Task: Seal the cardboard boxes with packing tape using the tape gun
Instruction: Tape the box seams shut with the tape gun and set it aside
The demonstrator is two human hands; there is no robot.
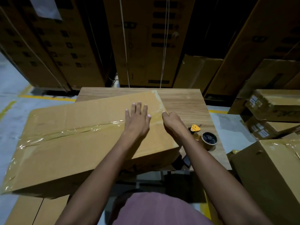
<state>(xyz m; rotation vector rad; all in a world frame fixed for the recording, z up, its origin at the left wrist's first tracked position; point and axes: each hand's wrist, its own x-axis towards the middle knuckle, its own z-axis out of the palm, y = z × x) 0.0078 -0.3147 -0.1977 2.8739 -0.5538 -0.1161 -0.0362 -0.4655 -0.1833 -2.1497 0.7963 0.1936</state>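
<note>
On the wooden table (186, 101) a long cardboard box (73, 143) lies at an angle, its left end overhanging the table edge. A strip of clear packing tape (73, 129) runs along its top seam. The left hand (138, 120) lies flat on the box top, palm down and fingers spread, partly over the tape, gripping nothing. The right hand (172, 119) is at the box's right end, fingers curled down over the edge where the tape wraps round; its thumb presses on the top corner. Whether it pinches the tape end or only presses it cannot be told.

Just right of the box, the tape gun (203, 135) rests on the table, untouched, with a yellow plate and a brown roll facing up.

To the right, smaller taped boxes (272, 108) are stacked, some with white labels (259, 129) too small to read. Farther back stand tall cartons (142, 46) printed with dark panels and strapped with pale bands; their print is too dim to read. A yellow line (48, 98) marks the grey floor on the left.
</note>
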